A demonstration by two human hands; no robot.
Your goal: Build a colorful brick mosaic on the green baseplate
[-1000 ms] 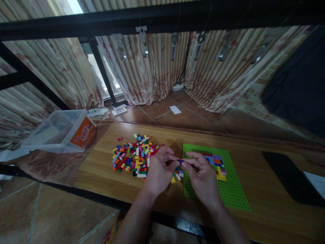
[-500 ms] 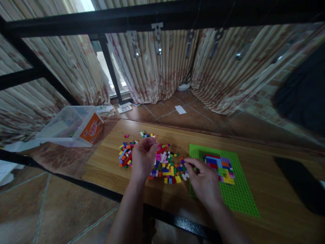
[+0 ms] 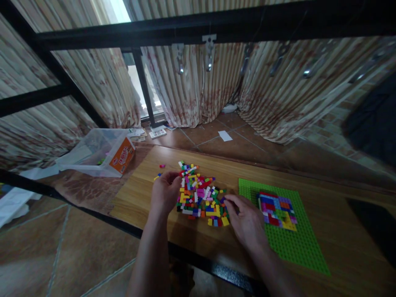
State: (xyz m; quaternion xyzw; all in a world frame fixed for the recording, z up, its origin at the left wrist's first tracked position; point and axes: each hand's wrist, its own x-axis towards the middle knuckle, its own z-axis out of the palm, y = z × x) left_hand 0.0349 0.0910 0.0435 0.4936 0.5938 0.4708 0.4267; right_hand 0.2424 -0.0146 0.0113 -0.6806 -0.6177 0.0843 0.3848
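Note:
A loose heap of small coloured toy bricks (image 3: 201, 194) lies on the wooden table between my hands. At its left side is my left hand (image 3: 167, 192), fingers curled with the tips close to the bricks; whatever they pinch is hidden. My right hand (image 3: 247, 218) reaches the heap's right edge, thumb and forefinger drawn together beside some dark bricks; I cannot make out what is between them. Just right of this hand, a green baseplate (image 3: 305, 235) carries a flat multicoloured block of joined bricks (image 3: 276, 210).
A clear plastic box (image 3: 93, 152) with an orange label stands left of the wooden board (image 3: 133, 198). A dark flat object (image 3: 371, 222) lies at the right. Behind the table are a black metal frame (image 3: 154, 33) with hanging clips and striped curtains (image 3: 185, 95).
My view has swung a little left. My left hand has moved left across the heap, uncovering bricks in its middle. My right hand stays at the heap's right edge.

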